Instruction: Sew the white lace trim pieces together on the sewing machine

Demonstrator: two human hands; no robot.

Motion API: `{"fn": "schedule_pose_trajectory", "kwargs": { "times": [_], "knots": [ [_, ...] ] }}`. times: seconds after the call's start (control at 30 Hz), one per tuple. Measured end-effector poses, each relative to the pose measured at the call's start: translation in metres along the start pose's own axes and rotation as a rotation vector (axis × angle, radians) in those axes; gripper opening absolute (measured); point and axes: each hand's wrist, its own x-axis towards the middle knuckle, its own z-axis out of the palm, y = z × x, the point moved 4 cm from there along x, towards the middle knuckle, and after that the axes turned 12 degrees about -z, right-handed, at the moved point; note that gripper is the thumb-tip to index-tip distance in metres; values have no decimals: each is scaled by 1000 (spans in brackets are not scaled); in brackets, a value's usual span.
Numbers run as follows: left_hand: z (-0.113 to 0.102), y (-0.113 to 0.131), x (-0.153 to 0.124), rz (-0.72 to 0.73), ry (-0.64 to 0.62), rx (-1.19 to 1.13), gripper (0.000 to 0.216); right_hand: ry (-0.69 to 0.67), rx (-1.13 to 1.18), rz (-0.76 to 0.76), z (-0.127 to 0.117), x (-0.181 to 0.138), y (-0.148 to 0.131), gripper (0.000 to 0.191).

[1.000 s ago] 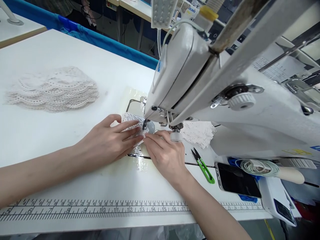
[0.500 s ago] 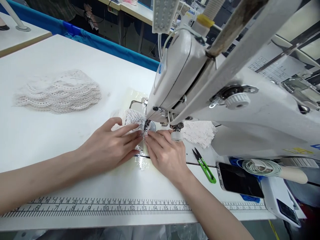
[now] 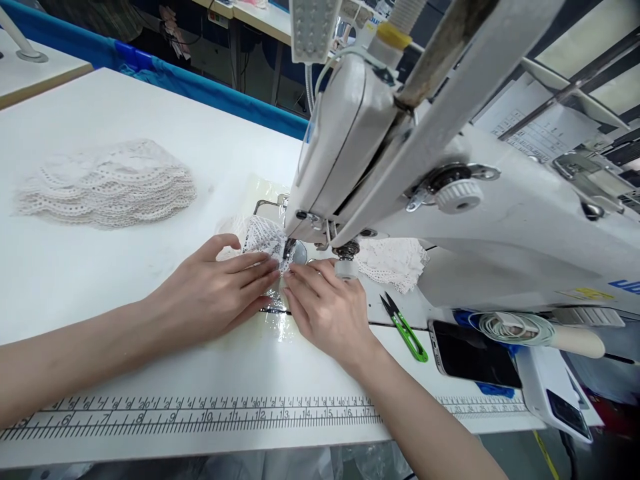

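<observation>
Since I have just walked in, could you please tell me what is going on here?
A person is working at a sewing machine. The left hand has its fingers on white lacy fabric by the presser foot; the right hand is at the fabric's near edge. A lace stack lies to the left, green snips and a phone to the right.

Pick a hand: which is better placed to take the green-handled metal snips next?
Right, likely: the right hand is nearer the green-handled snips, which lie on its outer side; the left hand is farther, touching the white lace fabric.
</observation>
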Motion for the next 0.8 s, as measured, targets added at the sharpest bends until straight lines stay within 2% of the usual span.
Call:
{"fn": "schedule_pose_trajectory", "kwargs": {
  "times": [0.2, 0.47, 0.8],
  "knots": [
    [6, -4, 0, -43, -1, -48, 34, -9, -30, 1, 2, 1, 2, 19],
    [2, -6, 7, -6, -20, -12, 32, -24, -54, 21, 6, 2, 3, 23],
    [8, -10, 11, 7, -17, 14, 34, -83, -77, 61, 10, 1, 5, 26]
  ]
}}
